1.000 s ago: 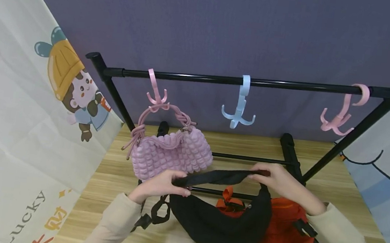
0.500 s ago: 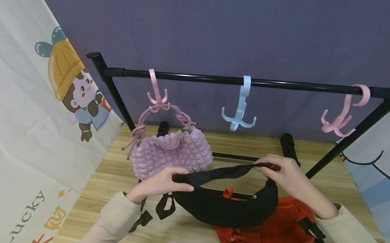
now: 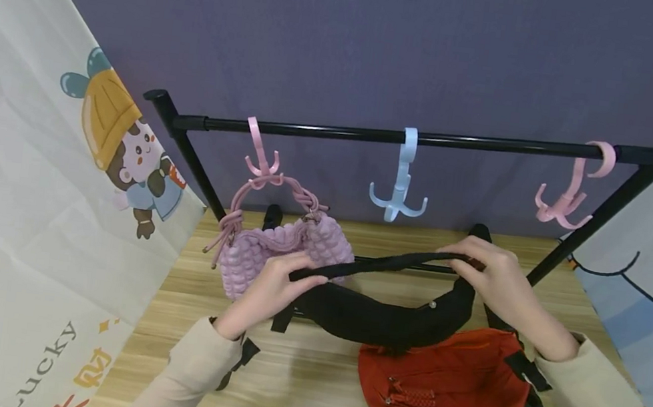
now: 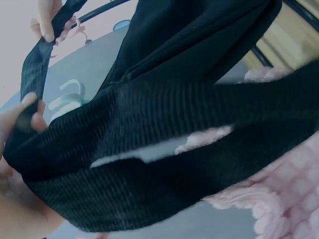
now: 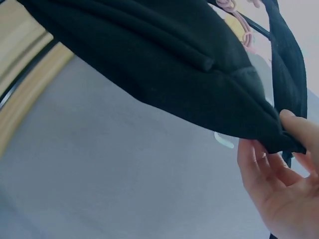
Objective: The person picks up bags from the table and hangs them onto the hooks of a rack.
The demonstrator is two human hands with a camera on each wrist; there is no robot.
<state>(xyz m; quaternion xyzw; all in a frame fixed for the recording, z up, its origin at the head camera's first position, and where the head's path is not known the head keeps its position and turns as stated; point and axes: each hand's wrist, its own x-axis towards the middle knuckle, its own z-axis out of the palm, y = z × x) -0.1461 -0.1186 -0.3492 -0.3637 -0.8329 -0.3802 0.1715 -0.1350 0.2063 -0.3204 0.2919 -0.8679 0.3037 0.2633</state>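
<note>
Both hands hold a black crescent-shaped bag (image 3: 380, 317) up by its strap, one at each end. My left hand (image 3: 278, 278) pinches the strap's left end, in front of the purple bag. At the right end, my right hand (image 3: 491, 269) grips the strap between thumb and fingers. The strap (image 3: 386, 264) runs stretched between them, with the bag body hanging below. In the left wrist view, loose webbing (image 4: 149, 119) drapes from the left hand. The right wrist view has the bag's tapered end (image 5: 269, 134) between the right thumb and fingers.
A black rack (image 3: 335, 130) carries a pink hook (image 3: 261, 149), a blue hook (image 3: 402, 178) and another pink hook (image 3: 570, 191). A puffy purple handbag (image 3: 261, 250) hangs from the left hook. On the wooden surface (image 3: 305, 389) lies a red-orange bag (image 3: 444, 391).
Both hands have lifted the black bag up and away from the red-orange bag, whose zip pulls now show. The right hand has also moved slightly right.
</note>
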